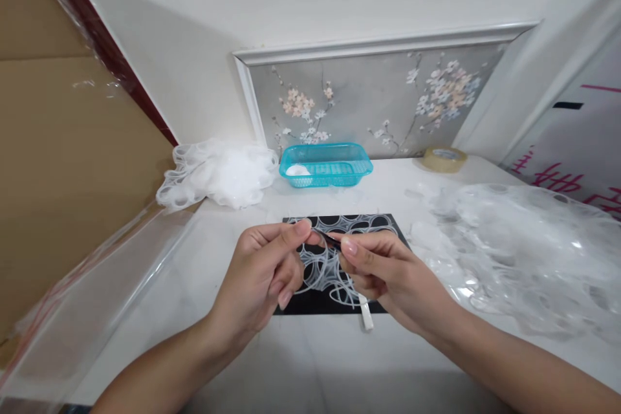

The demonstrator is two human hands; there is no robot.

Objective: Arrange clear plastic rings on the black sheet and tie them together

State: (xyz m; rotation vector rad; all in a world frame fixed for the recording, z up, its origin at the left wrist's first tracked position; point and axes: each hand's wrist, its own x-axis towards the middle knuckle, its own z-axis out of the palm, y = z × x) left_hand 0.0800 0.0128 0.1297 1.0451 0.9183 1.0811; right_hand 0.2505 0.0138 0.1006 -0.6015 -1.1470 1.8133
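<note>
My left hand (272,265) is closed in a pinch, thumb against index finger, on what looks like the edge of a thin translucent ring (326,265). In my right hand (383,265), thumb and fingers grip a slim black tool (332,242), whose tip reaches to the left fingertips; its exact kind is hidden by the fingers. Both hands are raised over a black mat (310,304) on which several translucent rings (342,223) lie. A white strip-like piece (366,314) sticks out below my right hand over the mat's near edge.
A turquoise plastic basket (359,171) with a white round item (297,171) stands by the wall. Left of it is a heap of translucent rings (218,174); a larger plastic pile (524,252) covers the right. A tape roll (444,159) sits at the back; cardboard (72,142) rises at left.
</note>
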